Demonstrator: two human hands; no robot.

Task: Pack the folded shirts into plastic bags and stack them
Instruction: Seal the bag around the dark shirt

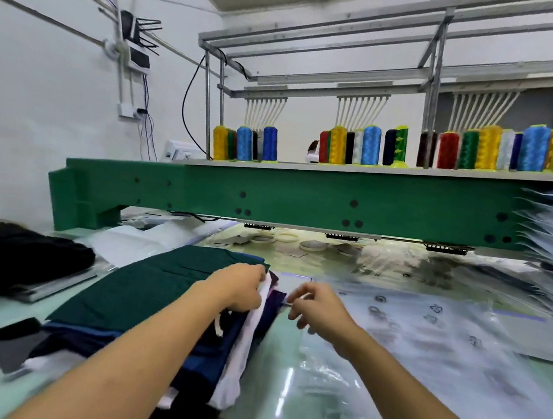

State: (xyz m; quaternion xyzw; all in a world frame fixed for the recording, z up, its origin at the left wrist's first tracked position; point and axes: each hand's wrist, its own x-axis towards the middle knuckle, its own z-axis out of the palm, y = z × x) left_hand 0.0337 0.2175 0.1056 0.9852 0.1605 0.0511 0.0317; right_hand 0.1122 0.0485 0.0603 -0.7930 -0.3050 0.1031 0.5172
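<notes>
One wide-angle camera, worn on the person's head, looks forward and down across the pale green surface (278,375). The wearer's arms (135,348) enter from the bottom edge, placing the stack of folded shirts (155,292) close beneath the lens. The green embroidery machine (304,198) and its row of thread cones (372,146) span the frame farther back, against a white wall (40,96). Straight lines bow toward the edges.

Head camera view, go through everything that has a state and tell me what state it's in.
shirt pile: folded, stacked, unbagged, green one on top.
left hand: grips the pile's right edge.
right hand: pinches the purple shirt at its corner.
plastic bags: flat on the table, apparently empty.
phone: face up, screen dark.
thread cones: upright on the shelf.
</notes>
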